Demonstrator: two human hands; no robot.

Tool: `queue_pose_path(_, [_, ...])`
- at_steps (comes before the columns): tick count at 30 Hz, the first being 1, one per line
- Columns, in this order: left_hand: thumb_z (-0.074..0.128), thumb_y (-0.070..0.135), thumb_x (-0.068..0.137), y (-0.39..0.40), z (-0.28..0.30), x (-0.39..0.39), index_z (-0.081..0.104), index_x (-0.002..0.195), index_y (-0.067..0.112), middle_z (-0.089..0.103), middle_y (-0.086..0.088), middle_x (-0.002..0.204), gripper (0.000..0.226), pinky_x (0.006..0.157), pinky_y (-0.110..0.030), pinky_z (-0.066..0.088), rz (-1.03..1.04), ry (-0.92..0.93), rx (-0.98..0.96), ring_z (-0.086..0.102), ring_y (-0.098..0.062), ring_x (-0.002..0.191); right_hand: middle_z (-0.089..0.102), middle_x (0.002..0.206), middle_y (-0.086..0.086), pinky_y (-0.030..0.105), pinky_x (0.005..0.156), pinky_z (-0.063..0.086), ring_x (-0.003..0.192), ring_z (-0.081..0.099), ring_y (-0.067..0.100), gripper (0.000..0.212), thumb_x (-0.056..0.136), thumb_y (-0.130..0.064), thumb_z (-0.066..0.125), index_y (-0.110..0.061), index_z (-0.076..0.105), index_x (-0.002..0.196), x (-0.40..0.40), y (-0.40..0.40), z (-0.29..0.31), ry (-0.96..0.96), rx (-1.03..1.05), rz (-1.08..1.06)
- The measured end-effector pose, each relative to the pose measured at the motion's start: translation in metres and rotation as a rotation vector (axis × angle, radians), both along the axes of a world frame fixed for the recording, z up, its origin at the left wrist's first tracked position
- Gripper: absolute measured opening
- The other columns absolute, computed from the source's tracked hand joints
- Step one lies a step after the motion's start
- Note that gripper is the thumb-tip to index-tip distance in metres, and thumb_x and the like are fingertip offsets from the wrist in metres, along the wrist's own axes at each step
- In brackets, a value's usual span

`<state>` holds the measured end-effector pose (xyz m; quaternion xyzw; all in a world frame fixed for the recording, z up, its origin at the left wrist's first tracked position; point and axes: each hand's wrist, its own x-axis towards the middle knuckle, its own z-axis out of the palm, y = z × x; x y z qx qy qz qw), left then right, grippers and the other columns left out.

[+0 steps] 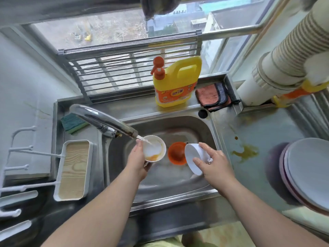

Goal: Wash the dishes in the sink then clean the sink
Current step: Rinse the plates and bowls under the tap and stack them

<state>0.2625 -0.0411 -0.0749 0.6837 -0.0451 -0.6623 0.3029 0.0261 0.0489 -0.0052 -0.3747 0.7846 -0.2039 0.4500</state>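
Clenched left grip (138,160) holds a cup (154,148) under running water; right grip (214,161) clasps a tilted white bowl (193,158).

Two white round bowls (154,148) (195,158) and one orange plastic bowl (176,153) are counted inside the steel sink (201,129); one yellow detergent jug (176,82) behind it.

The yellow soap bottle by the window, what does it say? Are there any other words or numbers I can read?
Yellow soap bottle, orange label: it has printed characters, but they are too blurred to read.
No other words, numbers or signs show anywhere, not on the cups, plates, sponge or cloth.
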Motion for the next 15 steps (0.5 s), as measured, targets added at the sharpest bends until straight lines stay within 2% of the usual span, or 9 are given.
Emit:
queue_pose_path(4, [0.054,0.069,0.099,-0.008,0.003,-0.036,0.064,0.126,0.036,0.071,0.002,0.128,0.045,0.078,-0.035,0.057,-0.008,0.041,0.016,0.068,-0.022,0.115,0.044,0.122,-0.006,0.027,0.087,0.043,0.095,0.057,0.003,0.056,0.094,-0.040,0.073,-0.050,0.053,0.145,-0.004,0.002,-0.001,-0.019,-0.002,-0.034])
queue_pose_path(7, [0.052,0.067,0.100,0.008,0.003,-0.038,0.065,0.118,0.035,0.070,0.001,0.126,0.039,0.080,-0.035,0.056,-0.026,0.045,0.032,0.067,-0.023,0.113,0.044,0.121,-0.007,0.022,0.080,0.043,0.095,0.058,0.004,0.054,0.095,-0.037,0.073,-0.049,0.054,0.144,-0.010,0.004,0.001,-0.033,-0.001,-0.052])
queue_pose_path(12, [0.052,0.067,0.101,0.014,0.004,-0.016,0.062,0.137,0.033,0.071,0.003,0.128,0.050,0.076,-0.029,0.054,0.143,-0.017,0.045,0.068,-0.015,0.098,0.043,0.120,-0.010,0.011,0.071,0.041,0.094,0.059,0.005,0.054,0.095,-0.039,0.072,-0.051,0.053,0.144,-0.011,0.003,0.003,-0.031,0.000,-0.053])
queue_pose_path(15, [0.062,0.044,0.104,0.016,0.005,-0.025,0.067,0.129,0.036,0.070,0.002,0.126,0.027,0.083,-0.034,0.055,-0.055,-0.021,-0.002,0.066,-0.018,0.103,0.042,0.120,-0.010,0.021,0.078,0.045,0.096,0.059,0.006,0.054,0.095,-0.042,0.071,-0.052,0.052,0.145,-0.008,0.003,0.006,-0.035,-0.002,-0.050])
